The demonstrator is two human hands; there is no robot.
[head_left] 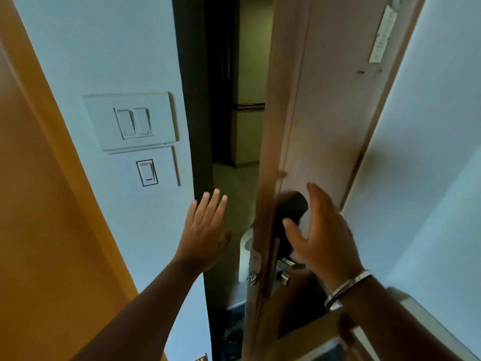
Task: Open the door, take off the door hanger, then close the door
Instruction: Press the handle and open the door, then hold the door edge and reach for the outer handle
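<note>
The pale wooden door (325, 113) stands ajar, its edge turned toward me, with a dim corridor showing through the gap. On the door's far side, peeking past the edge at handle height, hangs the white card door hanger (246, 252), mostly hidden by the door's edge. On the near face sits a black lock housing (292, 214) above a silver lever handle (285, 278) and a metal latch plate (272, 267) on the edge. The right hand (325, 235), a silver bangle (348, 284) at its wrist, is spread loose just over the black housing, fingers uncurled and gripping nothing. The left hand (205, 235) is raised flat with fingers splayed, empty, in front of the white wall beside the dark door frame (194, 100). Higher on that wall are a white double rocker switch (134, 121) and, below it, a single switch with a red mark (147, 173). A white notice strip (384, 35) is fixed high on the door.
</note>
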